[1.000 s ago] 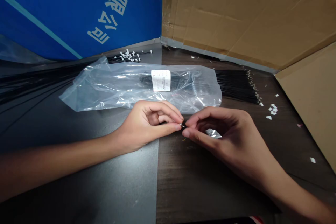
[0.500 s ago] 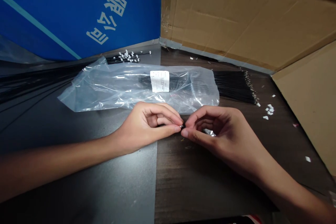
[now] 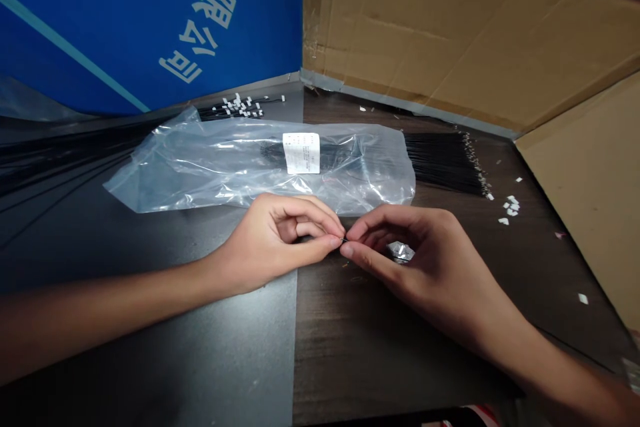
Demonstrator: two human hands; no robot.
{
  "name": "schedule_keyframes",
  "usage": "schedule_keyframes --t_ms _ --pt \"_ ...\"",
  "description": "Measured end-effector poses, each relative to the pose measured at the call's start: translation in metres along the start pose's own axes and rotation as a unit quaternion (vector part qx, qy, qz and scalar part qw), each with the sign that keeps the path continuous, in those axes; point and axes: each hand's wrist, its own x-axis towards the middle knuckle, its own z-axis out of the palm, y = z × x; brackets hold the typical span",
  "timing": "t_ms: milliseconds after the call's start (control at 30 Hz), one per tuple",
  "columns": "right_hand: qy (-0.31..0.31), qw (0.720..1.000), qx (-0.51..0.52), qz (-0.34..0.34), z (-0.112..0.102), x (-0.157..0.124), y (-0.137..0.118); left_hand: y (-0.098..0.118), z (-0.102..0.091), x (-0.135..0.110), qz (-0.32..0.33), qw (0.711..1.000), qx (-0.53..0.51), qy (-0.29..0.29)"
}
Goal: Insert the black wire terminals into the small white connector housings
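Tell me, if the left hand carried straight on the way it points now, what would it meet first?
Most likely the right hand. The fingertips of the left hand point right at it and nearly meet its fingertips, with a small dark wire end held between them; the exact gap is hard to judge.

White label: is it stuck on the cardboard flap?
No, the white label is on the clear plastic bag, which has black wires inside it.

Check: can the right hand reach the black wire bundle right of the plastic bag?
Probably yes. The right hand sits just below the black wire bundle, with nothing between them. But its fingertips pinch a small dark piece with the left hand, so it would have to release first.
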Motion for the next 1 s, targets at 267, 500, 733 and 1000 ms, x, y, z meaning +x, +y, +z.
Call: schedule_keyframes --t_ms 267,500,733,1000 --pt "-0.072 0.991 0.091 0.059 -0.002 0.002 -0.004 -0.001 0.0 -0.003 0.038 0.999 0.014 -0.009" --pt "-0.117 0.968 0.196 0.102 -0.003 0.007 0.002 0.0 0.003 -0.008 0.082 0.995 0.06 0.007" --pt "-0.117 0.952 0.263 0.1 -0.002 0.007 0.009 0.002 0.005 -0.007 0.083 0.995 0.051 0.028" --pt "-0.114 0.952 0.267 0.092 -0.003 0.005 0.009 0.005 0.003 -0.002 0.044 0.998 0.02 0.041"
